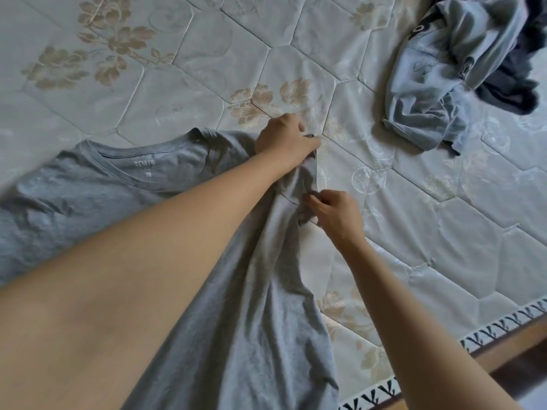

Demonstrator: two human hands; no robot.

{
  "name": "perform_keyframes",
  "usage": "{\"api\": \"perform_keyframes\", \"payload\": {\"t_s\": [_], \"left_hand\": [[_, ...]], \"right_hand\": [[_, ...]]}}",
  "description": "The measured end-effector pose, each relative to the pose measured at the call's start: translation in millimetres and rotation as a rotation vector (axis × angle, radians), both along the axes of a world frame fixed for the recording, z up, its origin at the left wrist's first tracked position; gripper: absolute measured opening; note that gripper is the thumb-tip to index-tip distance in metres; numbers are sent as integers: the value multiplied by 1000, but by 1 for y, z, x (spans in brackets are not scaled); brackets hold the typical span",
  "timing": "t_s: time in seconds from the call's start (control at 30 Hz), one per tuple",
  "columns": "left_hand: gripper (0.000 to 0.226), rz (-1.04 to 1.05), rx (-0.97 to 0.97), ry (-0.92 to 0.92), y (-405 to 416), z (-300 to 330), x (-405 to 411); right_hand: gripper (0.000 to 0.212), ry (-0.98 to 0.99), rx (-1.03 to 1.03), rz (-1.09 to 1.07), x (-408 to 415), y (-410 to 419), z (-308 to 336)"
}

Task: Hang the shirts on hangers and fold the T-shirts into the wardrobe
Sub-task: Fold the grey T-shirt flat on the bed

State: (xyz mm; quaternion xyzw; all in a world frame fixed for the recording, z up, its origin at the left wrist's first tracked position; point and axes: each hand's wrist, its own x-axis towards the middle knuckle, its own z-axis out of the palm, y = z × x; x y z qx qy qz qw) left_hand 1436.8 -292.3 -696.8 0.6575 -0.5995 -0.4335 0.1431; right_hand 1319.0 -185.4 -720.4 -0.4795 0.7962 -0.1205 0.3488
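Note:
A grey T-shirt [97, 184] lies spread on the mattress, its neckline toward the upper left and its body running down to the bottom edge of the view. My left hand [284, 139] reaches across the shirt and pinches the cloth at the right shoulder, by the sleeve. My right hand [334, 213] pinches the sleeve edge just below it. My left forearm hides the middle of the shirt.
A quilted mattress [207, 69] with a floral pattern fills the view. A heap of light blue-grey and dark clothes [461, 66] lies at the upper right. The mattress's patterned border and a wooden bed frame [509, 344] run along the lower right.

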Motion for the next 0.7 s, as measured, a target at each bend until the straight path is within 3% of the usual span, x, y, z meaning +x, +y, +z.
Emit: {"api": "perform_keyframes", "payload": {"t_s": [0.07, 0.13, 0.33, 0.4, 0.5, 0.57, 0.7], "left_hand": [[51, -39, 40, 114, 1, -3, -8], [47, -140, 58, 151, 5, -8, -15], [44, -488, -59, 62, 26, -31, -16], [48, -559, -193, 4, 31, -37, -12], [50, -486, -482, -166, 33, -43, -7], [54, -472, -437, -301, 29, -42, -7], [65, -509, -265, -501, 14, -40, -15]], "right_hand": [[38, 8, 36, -63, -9, 6, -1], [38, -7, 61, -109, -16, 15, -3], [47, -133, 49, -235, -23, 39, -15], [54, -199, 57, -329, -21, 40, -13], [55, -301, 93, -530, -16, 39, -8], [58, -388, 146, -644, -12, 38, -2], [65, -433, 278, -658, -1, 39, -4]]}}
